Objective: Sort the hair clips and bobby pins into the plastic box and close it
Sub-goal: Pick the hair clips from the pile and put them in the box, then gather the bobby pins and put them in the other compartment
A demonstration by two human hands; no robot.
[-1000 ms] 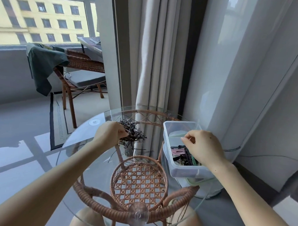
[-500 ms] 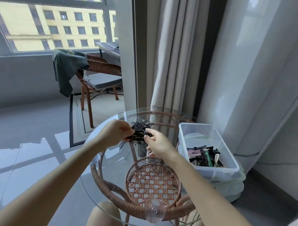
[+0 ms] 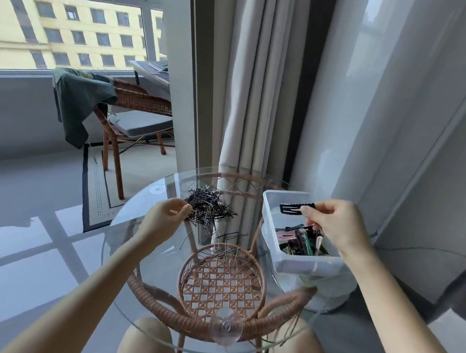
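**black clip over the box, left hand at the pin pile**

right hand [image 3: 336, 229] pinches a black clip [image 3: 296, 208] by one end, thumb and fingertips closed on it. the clip sticks out level to the left, hanging above the far half of the box [image 3: 302, 264], not touching the rim or the contents.

box is clear plastic, open on top, sitting at the right edge of the glass table [image 3: 133, 241]. near half holds a mixed heap of clips [image 3: 301, 239]: pink, black, green, one pale. far half looks bare. a second clear plastic piece sits under or behind the box; can't tell what it is.

left hand [image 3: 166, 221] is at the near-left edge of the pin pile [image 3: 209, 208], thumb and forefinger pressed together on a few pins. exact count not readable. pile is a dark tangle on the glass, well left of the box. loose pins [image 3: 223, 241] trail from it toward the near side, some lying over the rattan ring seen through the glass.

background: rattan chair [image 3: 138, 113] with green cloth [image 3: 80, 100] draped on it, curtain [image 3: 252, 83] behind the table.
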